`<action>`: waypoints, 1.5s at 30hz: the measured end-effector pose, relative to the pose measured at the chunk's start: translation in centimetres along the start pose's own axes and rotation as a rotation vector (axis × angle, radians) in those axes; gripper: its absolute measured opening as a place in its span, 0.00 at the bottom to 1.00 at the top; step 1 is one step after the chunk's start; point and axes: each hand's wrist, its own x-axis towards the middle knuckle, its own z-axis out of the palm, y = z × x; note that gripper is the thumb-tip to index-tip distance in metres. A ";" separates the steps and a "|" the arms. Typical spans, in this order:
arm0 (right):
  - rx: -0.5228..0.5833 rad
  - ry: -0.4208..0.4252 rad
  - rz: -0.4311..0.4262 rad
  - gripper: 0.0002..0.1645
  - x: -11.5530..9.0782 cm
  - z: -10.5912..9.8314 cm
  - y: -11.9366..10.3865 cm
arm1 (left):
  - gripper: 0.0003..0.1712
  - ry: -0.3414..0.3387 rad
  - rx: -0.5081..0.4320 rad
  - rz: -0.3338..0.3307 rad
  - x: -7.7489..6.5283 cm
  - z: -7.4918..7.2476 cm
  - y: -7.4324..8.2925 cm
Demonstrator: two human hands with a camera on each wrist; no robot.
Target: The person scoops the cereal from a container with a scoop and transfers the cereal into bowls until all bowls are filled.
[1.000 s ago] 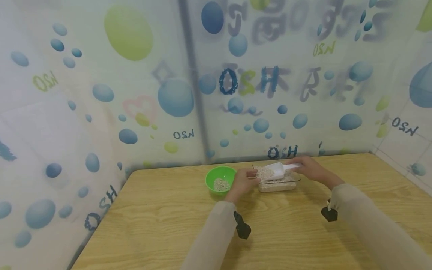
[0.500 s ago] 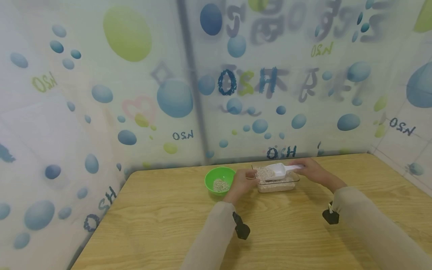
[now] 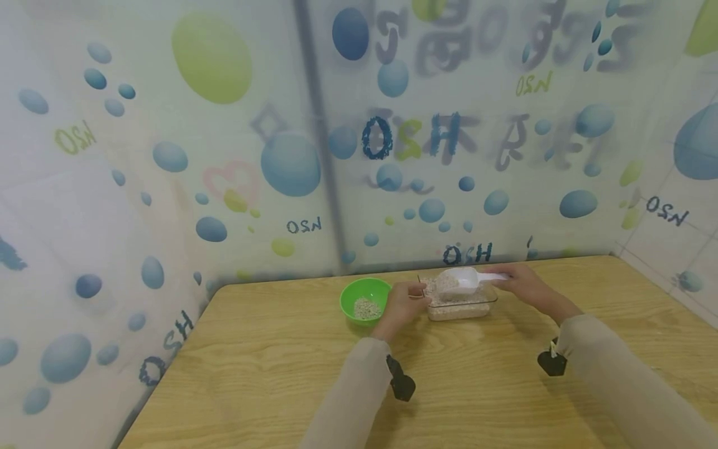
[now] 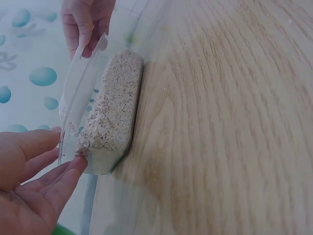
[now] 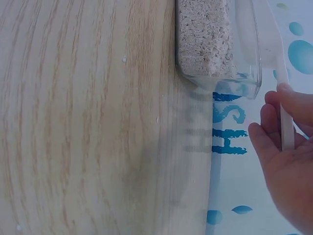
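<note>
A clear rectangular container [image 3: 462,313] full of pale flakes, which look like oats, stands near the table's back edge. My left hand [image 3: 401,305] holds its left end; in the left wrist view, the fingertips [image 4: 73,166] meet the end wall at the rim. My right hand [image 3: 527,287] grips the handle of a white scoop [image 3: 469,282], with the handle [image 5: 287,129] between thumb and fingers in the right wrist view. The scoop is tilted low over the container, flakes at its mouth. Just left of my left hand sits a green bowl [image 3: 350,294] with some flakes [image 3: 367,308] in its bottom.
The wooden table [image 3: 269,368] reaches back to a curtain [image 3: 252,137] printed with blue and green dots and lettering. Close behind the container and bowl runs the table's back edge. A side curtain [image 3: 67,262] hangs along the left.
The scoop has tilted and shifted slightly right, with fewer flakes showing in it. My right hand moved a little right with it. The left hand, container and bowl stay in place.
</note>
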 end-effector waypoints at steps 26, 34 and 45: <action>0.107 -0.026 0.056 0.23 1.0 0.1 -2.0 | 0.15 0.052 0.034 0.017 -0.9 -3.5 0.7; 0.118 -0.034 0.016 0.24 1.7 0.6 -2.6 | 0.15 0.061 0.003 0.044 -1.6 -5.5 0.5; 0.181 -0.064 -0.046 0.23 2.7 1.9 -3.9 | 0.16 0.083 0.069 0.037 -2.3 -8.8 -0.4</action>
